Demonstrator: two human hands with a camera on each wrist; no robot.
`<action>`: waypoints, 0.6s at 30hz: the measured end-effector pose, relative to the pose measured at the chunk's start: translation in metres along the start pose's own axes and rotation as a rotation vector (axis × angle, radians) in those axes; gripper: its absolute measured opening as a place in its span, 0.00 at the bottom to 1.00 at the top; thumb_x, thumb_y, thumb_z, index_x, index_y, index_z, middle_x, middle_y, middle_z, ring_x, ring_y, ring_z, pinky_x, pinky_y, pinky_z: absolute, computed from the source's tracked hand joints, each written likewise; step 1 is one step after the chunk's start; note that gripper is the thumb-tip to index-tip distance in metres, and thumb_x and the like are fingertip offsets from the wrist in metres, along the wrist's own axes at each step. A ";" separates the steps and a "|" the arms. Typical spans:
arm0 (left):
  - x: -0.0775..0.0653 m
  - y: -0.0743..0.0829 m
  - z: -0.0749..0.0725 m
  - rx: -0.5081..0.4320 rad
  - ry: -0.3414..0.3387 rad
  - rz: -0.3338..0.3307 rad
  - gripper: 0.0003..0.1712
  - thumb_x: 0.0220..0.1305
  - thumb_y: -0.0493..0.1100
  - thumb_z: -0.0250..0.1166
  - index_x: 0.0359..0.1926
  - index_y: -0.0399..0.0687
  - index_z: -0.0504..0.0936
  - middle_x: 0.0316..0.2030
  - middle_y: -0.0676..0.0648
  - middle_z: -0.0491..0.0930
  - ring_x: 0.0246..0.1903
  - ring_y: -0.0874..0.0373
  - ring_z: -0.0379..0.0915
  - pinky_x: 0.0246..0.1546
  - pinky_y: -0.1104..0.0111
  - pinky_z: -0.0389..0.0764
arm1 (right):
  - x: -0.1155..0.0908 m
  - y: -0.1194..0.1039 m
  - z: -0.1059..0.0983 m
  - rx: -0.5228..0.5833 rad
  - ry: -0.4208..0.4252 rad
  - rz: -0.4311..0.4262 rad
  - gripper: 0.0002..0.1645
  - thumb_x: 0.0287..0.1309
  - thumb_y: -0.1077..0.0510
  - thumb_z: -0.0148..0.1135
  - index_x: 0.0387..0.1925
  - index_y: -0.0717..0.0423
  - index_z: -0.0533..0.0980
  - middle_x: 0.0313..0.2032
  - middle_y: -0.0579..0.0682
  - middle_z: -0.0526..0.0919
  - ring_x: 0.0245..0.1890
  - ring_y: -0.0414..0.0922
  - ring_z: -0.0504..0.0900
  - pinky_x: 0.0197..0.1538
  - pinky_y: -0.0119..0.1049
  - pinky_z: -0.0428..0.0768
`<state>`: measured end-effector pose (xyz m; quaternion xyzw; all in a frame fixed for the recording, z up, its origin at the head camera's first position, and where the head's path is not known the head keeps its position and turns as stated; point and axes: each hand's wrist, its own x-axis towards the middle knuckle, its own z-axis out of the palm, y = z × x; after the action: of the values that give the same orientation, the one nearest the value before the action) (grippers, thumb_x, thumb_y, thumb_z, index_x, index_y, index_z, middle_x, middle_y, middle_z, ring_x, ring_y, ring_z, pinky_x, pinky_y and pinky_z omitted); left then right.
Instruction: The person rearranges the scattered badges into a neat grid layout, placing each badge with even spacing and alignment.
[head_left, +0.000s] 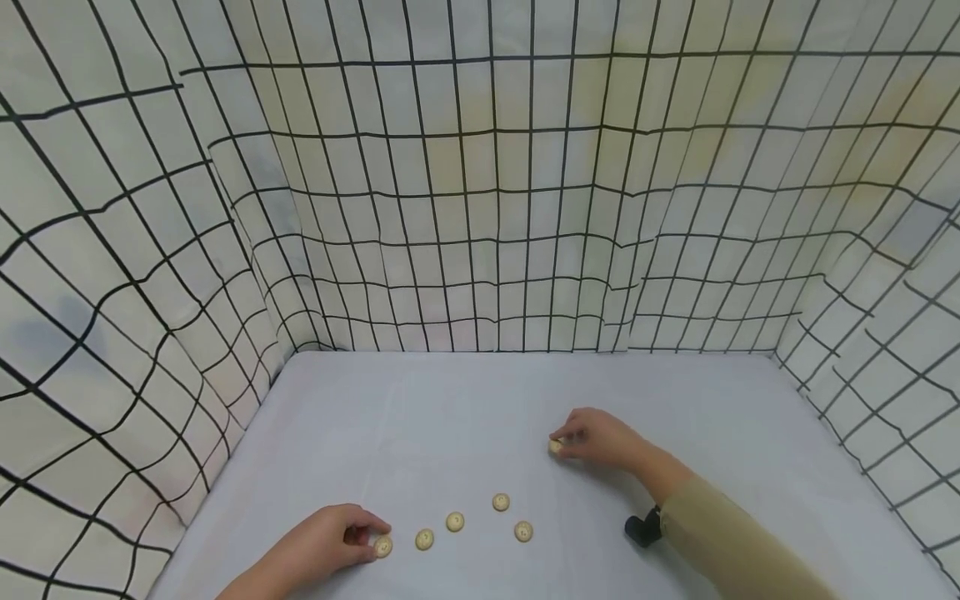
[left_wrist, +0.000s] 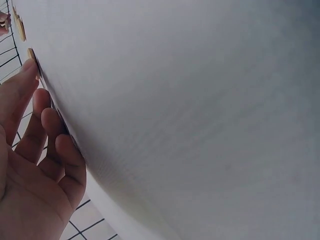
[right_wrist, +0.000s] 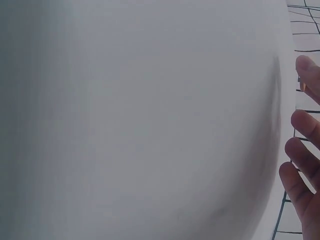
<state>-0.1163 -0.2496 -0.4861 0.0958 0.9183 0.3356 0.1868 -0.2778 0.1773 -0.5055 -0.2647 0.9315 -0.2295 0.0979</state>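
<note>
On the white tabletop lie several small round tan discs with dark marks on their faces. My left hand (head_left: 326, 542) is low at the left, pinching the leftmost disc (head_left: 383, 546) by its edge between thumb and fingertip. In the left wrist view that disc (left_wrist: 31, 53) stands out past the thumb, the other fingers curled loosely near the cloth. Farther back and to the right, my right hand (head_left: 600, 438) pinches another disc (head_left: 556, 447), which the right wrist view shows as a sliver (right_wrist: 302, 85) by the fingertip.
Between the hands rest loose discs: one (head_left: 424, 539) near the left hand, another (head_left: 455, 522) beside it, then one (head_left: 501, 502) and one (head_left: 523, 531) farther right. A black strap-like device (head_left: 643, 528) sits at the right sleeve. Black grid netting (head_left: 495, 196) over pale cloth walls the table.
</note>
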 end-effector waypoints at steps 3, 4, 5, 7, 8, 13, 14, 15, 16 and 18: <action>0.002 -0.001 0.001 -0.008 -0.001 -0.006 0.11 0.54 0.46 0.75 0.40 0.55 0.89 0.27 0.55 0.74 0.28 0.63 0.67 0.27 0.69 0.68 | 0.012 -0.002 0.000 0.030 0.010 0.043 0.14 0.54 0.49 0.74 0.44 0.38 0.86 0.32 0.33 0.77 0.34 0.36 0.73 0.41 0.36 0.74; 0.002 -0.002 0.001 -0.011 -0.001 -0.005 0.11 0.54 0.46 0.75 0.40 0.56 0.89 0.27 0.55 0.74 0.28 0.63 0.67 0.28 0.69 0.68 | 0.015 -0.004 0.001 0.042 0.011 0.058 0.14 0.54 0.50 0.74 0.45 0.38 0.86 0.32 0.33 0.77 0.34 0.37 0.73 0.41 0.36 0.74; 0.001 -0.002 0.001 -0.015 -0.003 -0.004 0.10 0.54 0.46 0.75 0.39 0.56 0.89 0.27 0.55 0.74 0.28 0.63 0.67 0.28 0.69 0.68 | 0.019 -0.006 0.001 0.058 0.014 0.071 0.14 0.54 0.50 0.74 0.45 0.38 0.86 0.32 0.34 0.78 0.34 0.38 0.73 0.41 0.37 0.74; 0.001 -0.003 0.001 -0.025 -0.009 0.000 0.10 0.54 0.47 0.75 0.39 0.56 0.89 0.28 0.55 0.74 0.28 0.63 0.67 0.28 0.69 0.68 | 0.026 -0.009 0.001 0.086 0.021 0.102 0.15 0.53 0.50 0.74 0.45 0.39 0.86 0.32 0.35 0.78 0.34 0.39 0.73 0.40 0.37 0.73; 0.001 -0.004 0.000 -0.031 -0.012 0.003 0.10 0.55 0.47 0.75 0.40 0.56 0.89 0.28 0.55 0.74 0.28 0.63 0.67 0.28 0.69 0.68 | 0.029 -0.011 0.001 0.097 0.025 0.114 0.15 0.54 0.50 0.74 0.45 0.39 0.86 0.32 0.36 0.78 0.34 0.39 0.73 0.39 0.37 0.73; 0.000 -0.007 0.000 -0.070 -0.032 0.016 0.10 0.56 0.47 0.74 0.40 0.55 0.89 0.29 0.54 0.75 0.29 0.63 0.67 0.29 0.70 0.69 | 0.045 -0.019 0.000 0.121 0.058 0.161 0.16 0.55 0.51 0.73 0.47 0.43 0.86 0.32 0.41 0.77 0.34 0.42 0.72 0.38 0.38 0.72; 0.000 -0.007 0.000 -0.070 -0.032 0.022 0.10 0.56 0.47 0.74 0.40 0.55 0.89 0.29 0.54 0.75 0.29 0.63 0.67 0.29 0.70 0.69 | 0.048 -0.020 -0.001 0.121 0.065 0.168 0.16 0.56 0.51 0.73 0.48 0.43 0.85 0.33 0.41 0.77 0.34 0.42 0.72 0.38 0.37 0.72; 0.000 -0.008 0.000 -0.067 -0.030 0.030 0.10 0.56 0.47 0.74 0.40 0.56 0.89 0.29 0.54 0.75 0.29 0.64 0.67 0.29 0.70 0.69 | 0.051 -0.021 -0.001 0.118 0.068 0.179 0.16 0.56 0.51 0.73 0.48 0.43 0.85 0.33 0.42 0.77 0.34 0.41 0.72 0.39 0.37 0.72; 0.000 -0.009 0.000 -0.063 -0.027 0.038 0.10 0.56 0.47 0.74 0.40 0.56 0.89 0.29 0.54 0.75 0.29 0.64 0.67 0.29 0.70 0.69 | 0.053 -0.022 -0.001 0.115 0.071 0.181 0.16 0.56 0.51 0.73 0.48 0.44 0.85 0.33 0.42 0.77 0.34 0.42 0.72 0.39 0.37 0.72; 0.000 -0.010 -0.001 -0.052 -0.020 0.053 0.10 0.55 0.47 0.74 0.40 0.57 0.89 0.28 0.54 0.75 0.28 0.65 0.67 0.28 0.70 0.68 | 0.058 -0.024 -0.002 0.121 0.075 0.197 0.16 0.57 0.50 0.72 0.48 0.44 0.85 0.34 0.43 0.77 0.35 0.42 0.72 0.41 0.39 0.73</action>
<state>-0.1175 -0.2572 -0.4919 0.1183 0.9046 0.3630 0.1895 -0.3169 0.1287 -0.4962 -0.1570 0.9404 -0.2844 0.1010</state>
